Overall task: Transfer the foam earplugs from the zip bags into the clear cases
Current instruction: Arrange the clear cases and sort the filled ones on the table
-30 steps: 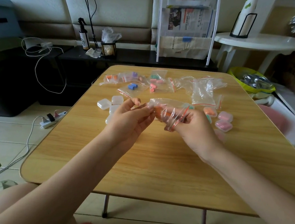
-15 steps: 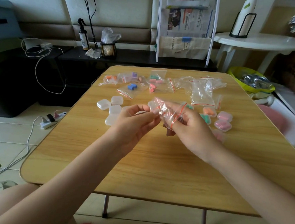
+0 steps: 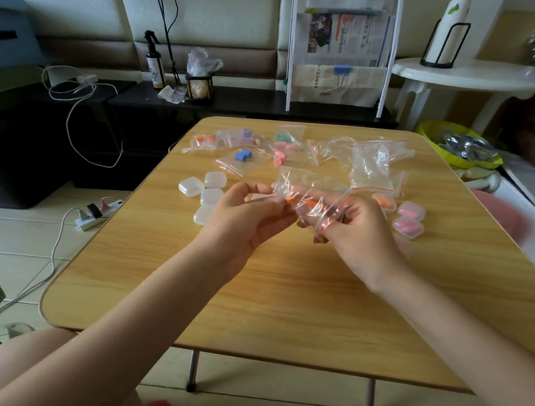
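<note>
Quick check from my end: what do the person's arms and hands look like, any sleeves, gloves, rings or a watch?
Both forearms are bare to the frame edge, no sleeves visible. The left hand and right hand wear no gloves, and no watch, bracelet or ring shows on the visible wrists and fingers. Some fingers are hidden behind a clear bag.

Soft, dim daylight; wide-angle bowing at edges, slight overall blur.

Head view — forward-down, seemingly close
</note>
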Motion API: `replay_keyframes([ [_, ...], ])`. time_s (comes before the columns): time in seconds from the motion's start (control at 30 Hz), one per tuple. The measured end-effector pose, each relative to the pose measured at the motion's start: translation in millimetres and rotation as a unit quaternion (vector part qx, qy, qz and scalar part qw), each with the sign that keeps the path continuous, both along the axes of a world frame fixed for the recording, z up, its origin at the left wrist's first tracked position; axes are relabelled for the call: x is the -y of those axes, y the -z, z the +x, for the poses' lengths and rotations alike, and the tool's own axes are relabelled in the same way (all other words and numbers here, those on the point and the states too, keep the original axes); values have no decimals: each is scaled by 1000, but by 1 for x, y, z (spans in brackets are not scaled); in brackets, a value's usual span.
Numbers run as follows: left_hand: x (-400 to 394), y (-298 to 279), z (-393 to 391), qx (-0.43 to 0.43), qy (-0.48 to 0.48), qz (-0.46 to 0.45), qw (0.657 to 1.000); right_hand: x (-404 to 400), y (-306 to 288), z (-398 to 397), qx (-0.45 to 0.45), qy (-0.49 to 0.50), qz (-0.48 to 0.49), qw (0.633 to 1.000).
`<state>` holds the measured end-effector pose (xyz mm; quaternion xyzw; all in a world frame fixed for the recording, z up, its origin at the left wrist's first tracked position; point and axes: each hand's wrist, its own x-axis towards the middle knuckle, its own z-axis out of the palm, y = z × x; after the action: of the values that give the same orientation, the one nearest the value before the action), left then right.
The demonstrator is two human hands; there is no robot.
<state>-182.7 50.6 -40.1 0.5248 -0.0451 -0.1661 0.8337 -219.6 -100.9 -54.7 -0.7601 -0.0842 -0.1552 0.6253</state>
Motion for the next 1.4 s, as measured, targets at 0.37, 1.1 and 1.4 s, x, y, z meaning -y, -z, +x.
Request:
replay_keyframes([
  [0.37,1,-2,1,-74,62,-39,995,2,-7,-3,-26,-26,-78,996],
  [1.1,-6,4,12,-62,-97,9,993,14,-10,-2,-7,88,-18,996],
  [1.4,-13,2,12,-27,-141,11,990,21,-14,7,-119,117,214,963],
])
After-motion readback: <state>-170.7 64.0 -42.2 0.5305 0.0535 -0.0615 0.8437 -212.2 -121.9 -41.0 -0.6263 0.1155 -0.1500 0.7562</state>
